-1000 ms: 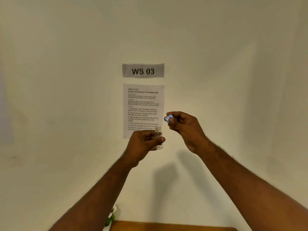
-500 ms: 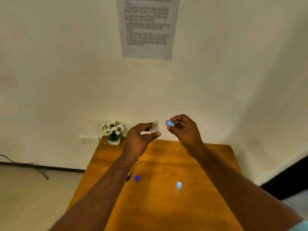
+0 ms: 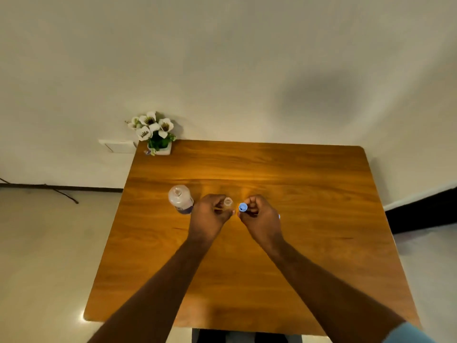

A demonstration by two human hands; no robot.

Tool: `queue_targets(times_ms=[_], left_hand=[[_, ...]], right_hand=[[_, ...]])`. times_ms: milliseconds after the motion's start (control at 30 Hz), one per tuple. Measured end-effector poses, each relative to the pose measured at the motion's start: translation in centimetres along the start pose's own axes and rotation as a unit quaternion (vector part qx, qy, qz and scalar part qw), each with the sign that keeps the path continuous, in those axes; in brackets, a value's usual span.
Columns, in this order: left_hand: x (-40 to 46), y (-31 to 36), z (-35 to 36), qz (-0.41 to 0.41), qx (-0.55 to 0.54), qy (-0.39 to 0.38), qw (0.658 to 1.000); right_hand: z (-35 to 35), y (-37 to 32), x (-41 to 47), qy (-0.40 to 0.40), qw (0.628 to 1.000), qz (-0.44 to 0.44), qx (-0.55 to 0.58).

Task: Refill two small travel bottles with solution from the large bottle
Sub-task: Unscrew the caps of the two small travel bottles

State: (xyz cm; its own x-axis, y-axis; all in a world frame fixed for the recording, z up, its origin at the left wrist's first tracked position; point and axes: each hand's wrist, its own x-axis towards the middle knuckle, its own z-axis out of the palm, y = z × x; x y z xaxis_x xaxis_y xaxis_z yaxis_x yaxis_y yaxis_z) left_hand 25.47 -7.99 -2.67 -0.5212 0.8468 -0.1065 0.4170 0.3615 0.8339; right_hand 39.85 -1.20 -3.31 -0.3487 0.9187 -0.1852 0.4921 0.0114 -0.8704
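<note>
**Capping the small bottle**

Large bottle (image 3: pixel 180 199): uncapped, left on table (image 3: pixel 309 194). Left hand (image 3: pixel 210 216): we grip the small bottle (image 3: pixel 228 201), seemingly open. Right hand (image 3: pixel 259 219): pinches blue cap (image 3: pixel 243 207). We seat it squarely before twisting.

Wooden table (image 3: pixel 309 219), rounded corners, fills centre and lower frame. Large clear bottle (image 3: pixel 180 199), uncapped, stands upright left of centre. Small white pot of white flowers (image 3: pixel 155 132) occupies the table's upper-left corner, against the wall.
</note>
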Motion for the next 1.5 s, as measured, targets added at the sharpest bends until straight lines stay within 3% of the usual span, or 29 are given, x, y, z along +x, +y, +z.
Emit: queue_targets(times_ms=[300, 633, 800, 1100, 1300, 1500], left_hand=[[0.7, -4.4, 2.8, -0.007, 0.117, -0.061, 0.991], [1.6, -7.2, 3.3, -0.032, 0.138, -0.122, 0.982], [1.7, -6.6, 3.2, -0.028, 0.164, -0.139, 0.976], [1.6, -1.4, 2.6, 0.104, 0.184, -0.107, 0.972], [1.8, 2.2, 6.4, 0.163, 0.232, -0.158, 0.946], [2.1, 2.8, 11.2, 0.166, 0.327, -0.196, 0.910]], right_hand=[[4.3, 4.3, 0.5, -0.011, 0.979, 0.040, -0.197], [5.6, 5.7, 0.8, -0.031, 0.964, 0.073, -0.255], [5.1, 5.0, 0.1, -0.037, 0.968, 0.068, -0.238], [-1.1, 1.3, -2.8, 0.054, 0.983, -0.007, -0.177], [-7.4, 2.1, -3.2, 0.146, 0.977, 0.016, -0.157], [-10.8, 5.0, -3.7, 0.159, 0.972, 0.038, -0.166]])
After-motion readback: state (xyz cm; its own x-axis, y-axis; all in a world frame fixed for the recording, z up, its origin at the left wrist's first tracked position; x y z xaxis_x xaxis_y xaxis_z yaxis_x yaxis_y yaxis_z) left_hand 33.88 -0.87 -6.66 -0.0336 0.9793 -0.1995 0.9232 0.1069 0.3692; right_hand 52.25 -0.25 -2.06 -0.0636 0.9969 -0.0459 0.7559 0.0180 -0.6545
